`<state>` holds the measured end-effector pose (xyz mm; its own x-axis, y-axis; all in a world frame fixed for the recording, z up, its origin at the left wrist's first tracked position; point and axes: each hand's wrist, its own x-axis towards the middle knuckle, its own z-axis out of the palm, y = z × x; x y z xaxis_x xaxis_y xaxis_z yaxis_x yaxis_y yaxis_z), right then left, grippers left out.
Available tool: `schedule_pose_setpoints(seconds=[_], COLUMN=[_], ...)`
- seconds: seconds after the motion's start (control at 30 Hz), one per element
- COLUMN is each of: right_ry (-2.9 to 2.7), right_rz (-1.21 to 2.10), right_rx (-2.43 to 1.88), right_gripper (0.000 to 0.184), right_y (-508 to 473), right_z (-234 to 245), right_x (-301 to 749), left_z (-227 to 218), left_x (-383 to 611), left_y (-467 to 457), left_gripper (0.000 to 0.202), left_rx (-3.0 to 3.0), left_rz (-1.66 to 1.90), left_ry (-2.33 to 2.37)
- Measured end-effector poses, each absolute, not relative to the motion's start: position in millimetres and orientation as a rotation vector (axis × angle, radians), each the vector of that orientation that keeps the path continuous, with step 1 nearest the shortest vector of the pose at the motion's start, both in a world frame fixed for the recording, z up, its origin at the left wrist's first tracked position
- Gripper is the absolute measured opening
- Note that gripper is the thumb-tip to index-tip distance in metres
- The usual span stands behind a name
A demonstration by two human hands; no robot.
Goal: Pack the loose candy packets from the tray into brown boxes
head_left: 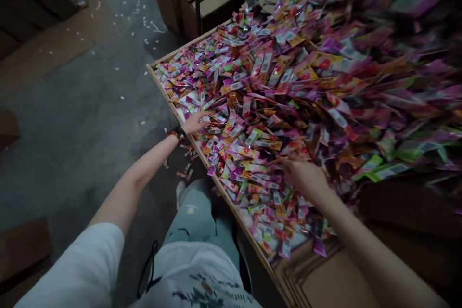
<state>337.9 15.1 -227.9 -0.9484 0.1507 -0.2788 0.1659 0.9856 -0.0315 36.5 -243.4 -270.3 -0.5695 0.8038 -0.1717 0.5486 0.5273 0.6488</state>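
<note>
Foil sachets (249, 106) heaped between the left hand (194, 123) and right hand (306, 179), touching both

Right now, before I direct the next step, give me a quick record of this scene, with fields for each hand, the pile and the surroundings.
Left hand: open, fingers on the sachets, beside the wooden rim
Left wrist: dark band
Right hand: fingers among the sachets; grip unclear
Pile: colourful sachets, heaped higher towards the far right
Surroundings: cardboard boxes, concrete floor, white scraps
</note>
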Motion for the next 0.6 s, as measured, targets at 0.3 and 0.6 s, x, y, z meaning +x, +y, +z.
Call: schedule_pose_setpoints(seconds=[0.3,0.6], right_ry=[2.999,2.846], right_rz=[-0.163,0.021], right_rx=[-0.262,0.343], right_gripper=[0.044,0.037], right_y=[-129,-74], right_z=[-328,-325], right_x=[284,241], left_z=[-361,-381], left_x=[193,114], left_y=[-311,-511], left_gripper=[0.113,0.065], left_rx=[0.99,0.844], left_rz=[0.34,0.445], left_ry=[2.507,2.469])
